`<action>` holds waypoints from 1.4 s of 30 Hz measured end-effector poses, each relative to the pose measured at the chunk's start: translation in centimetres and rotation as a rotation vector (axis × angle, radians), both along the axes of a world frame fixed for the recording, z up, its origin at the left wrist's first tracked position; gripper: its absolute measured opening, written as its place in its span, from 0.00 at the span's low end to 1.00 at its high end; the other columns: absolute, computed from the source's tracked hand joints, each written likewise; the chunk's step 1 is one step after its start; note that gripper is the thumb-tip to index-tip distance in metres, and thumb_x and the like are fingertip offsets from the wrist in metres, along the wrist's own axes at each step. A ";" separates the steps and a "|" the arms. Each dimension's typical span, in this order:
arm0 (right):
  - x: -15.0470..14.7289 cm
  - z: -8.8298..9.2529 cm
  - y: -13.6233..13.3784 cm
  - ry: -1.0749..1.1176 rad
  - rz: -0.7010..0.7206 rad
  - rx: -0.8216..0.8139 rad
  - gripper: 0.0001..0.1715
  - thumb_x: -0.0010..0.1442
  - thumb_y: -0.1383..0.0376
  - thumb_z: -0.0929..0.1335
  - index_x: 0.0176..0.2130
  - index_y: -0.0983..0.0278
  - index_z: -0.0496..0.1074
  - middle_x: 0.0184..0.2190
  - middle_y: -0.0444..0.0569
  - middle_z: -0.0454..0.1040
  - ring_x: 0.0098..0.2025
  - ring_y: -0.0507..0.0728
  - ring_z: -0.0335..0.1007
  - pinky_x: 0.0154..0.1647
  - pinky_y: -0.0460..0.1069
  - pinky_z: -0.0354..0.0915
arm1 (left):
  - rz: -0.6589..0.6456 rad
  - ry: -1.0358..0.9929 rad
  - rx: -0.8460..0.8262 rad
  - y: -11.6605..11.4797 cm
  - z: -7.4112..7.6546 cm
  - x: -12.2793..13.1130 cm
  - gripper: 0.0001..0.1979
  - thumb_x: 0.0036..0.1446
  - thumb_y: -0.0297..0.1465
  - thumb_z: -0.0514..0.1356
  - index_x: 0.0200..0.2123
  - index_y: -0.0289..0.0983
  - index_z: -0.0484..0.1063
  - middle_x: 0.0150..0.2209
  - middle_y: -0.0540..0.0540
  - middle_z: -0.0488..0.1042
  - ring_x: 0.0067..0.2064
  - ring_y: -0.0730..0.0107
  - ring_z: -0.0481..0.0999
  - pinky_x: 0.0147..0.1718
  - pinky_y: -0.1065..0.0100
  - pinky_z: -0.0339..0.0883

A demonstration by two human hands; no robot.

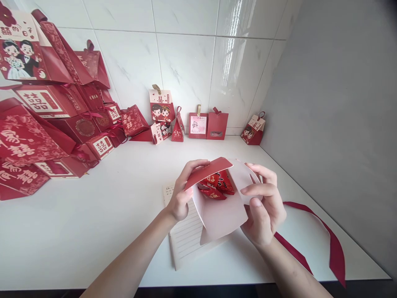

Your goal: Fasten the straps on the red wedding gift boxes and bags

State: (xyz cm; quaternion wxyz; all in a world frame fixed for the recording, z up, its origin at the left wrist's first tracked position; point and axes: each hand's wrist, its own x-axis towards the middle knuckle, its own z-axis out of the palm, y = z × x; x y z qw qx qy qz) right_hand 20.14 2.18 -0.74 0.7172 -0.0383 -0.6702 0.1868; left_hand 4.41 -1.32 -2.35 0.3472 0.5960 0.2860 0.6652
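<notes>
Between my two hands is a red paper gift box point(221, 219), its flaps spread and its pale inside showing. Several red wrapped candies point(215, 186) lie within it. My left hand point(182, 190) grips the box's left side, thumb and fingers around the red flap. On the other side, my right hand point(265, 203) holds the right flap, which has a slit, between thumb and fingers. Under the box rests a lined notebook point(186, 244) with handwriting at its top, partly hidden. A dark red ribbon point(331, 244) lies loose by my right forearm.
Many red wedding gift boxes point(74, 128) are piled at the left. Smaller boxes and bags, among them a red bag point(218, 124), stand along the tiled wall. One more box point(253, 129) sits in the back right corner. A grey wall point(328, 124) borders the white table point(118, 231).
</notes>
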 end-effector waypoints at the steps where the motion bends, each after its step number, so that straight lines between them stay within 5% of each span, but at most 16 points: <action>1: 0.0 0.0 0.0 -0.001 -0.004 0.000 0.13 0.58 0.72 0.59 0.34 0.62 0.70 0.47 0.52 0.68 0.50 0.64 0.69 0.47 0.62 0.65 | 0.007 -0.001 0.003 0.0 0.0 0.0 0.29 0.49 0.48 0.54 0.52 0.40 0.66 0.52 0.40 0.68 0.52 0.44 0.68 0.49 0.50 0.64; 42: 0.0 0.0 0.1 -0.016 -0.015 -0.004 0.13 0.59 0.72 0.59 0.34 0.62 0.70 0.47 0.52 0.69 0.49 0.65 0.69 0.45 0.63 0.65 | -0.012 0.000 -0.034 -0.1 0.0 0.0 0.29 0.50 0.48 0.53 0.52 0.39 0.65 0.52 0.39 0.69 0.53 0.43 0.68 0.49 0.48 0.64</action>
